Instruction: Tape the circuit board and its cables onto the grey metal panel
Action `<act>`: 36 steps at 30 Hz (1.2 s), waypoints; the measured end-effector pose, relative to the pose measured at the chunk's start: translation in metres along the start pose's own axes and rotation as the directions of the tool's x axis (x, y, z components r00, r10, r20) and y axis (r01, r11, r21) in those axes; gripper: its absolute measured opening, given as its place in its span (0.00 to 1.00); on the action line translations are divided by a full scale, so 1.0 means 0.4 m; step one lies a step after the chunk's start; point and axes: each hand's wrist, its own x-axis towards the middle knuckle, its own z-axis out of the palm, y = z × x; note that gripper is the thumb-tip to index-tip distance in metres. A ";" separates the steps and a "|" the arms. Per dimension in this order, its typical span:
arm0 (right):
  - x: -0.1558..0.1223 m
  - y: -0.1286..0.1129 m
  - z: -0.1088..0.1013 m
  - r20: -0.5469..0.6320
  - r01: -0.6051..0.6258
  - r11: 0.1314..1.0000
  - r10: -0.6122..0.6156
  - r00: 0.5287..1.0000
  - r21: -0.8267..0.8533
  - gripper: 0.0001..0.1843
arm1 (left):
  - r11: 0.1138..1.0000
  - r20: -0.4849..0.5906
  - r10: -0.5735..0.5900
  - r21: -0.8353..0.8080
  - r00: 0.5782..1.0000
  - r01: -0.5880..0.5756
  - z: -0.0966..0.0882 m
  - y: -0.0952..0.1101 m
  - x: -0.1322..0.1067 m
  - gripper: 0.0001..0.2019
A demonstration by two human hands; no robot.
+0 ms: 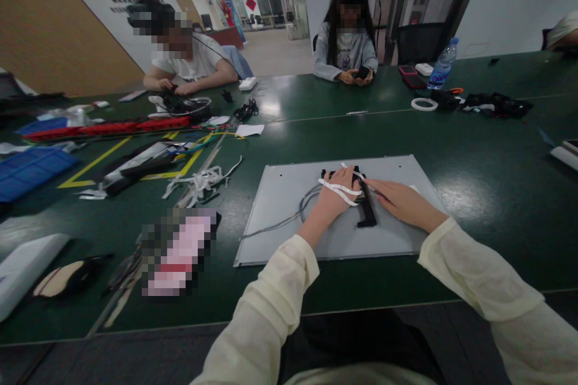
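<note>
A black angular part with a long arm lies on the light grey board in front of me. My left hand rests over its upper end, fingers curled round it, and hides much of it. A thin white strip loops across the back of that hand. Close on the right, my right hand has its fingertips drawn together at the part's edge, where the strip ends; the exact grip is partly hidden. From under my left hand a grey cable runs left across the board.
To the left lie tangled white strips, a phone and a blue basket. A tape roll and a water bottle stand at the back right. Two people sit across the green table.
</note>
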 end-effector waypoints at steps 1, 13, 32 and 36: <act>-0.002 -0.003 -0.002 0.001 -0.007 1.000 0.007 1.000 -0.016 0.25 | 1.000 0.002 0.003 -0.003 1.000 -0.003 0.000 -0.001 0.000 0.19; -0.008 0.016 0.004 -0.027 -0.061 0.991 0.065 0.998 0.123 0.20 | 1.000 0.050 0.026 -0.017 0.998 -0.026 -0.012 -0.007 -0.001 0.19; 0.007 0.026 0.021 -0.121 -0.014 0.995 0.026 0.992 0.104 0.19 | 1.000 0.023 0.022 0.019 0.999 -0.023 -0.004 -0.006 0.000 0.19; 0.006 0.032 0.024 -0.117 -0.017 0.998 0.024 0.993 0.063 0.18 | 0.998 -0.001 0.032 0.047 0.999 -0.032 -0.003 -0.005 0.001 0.18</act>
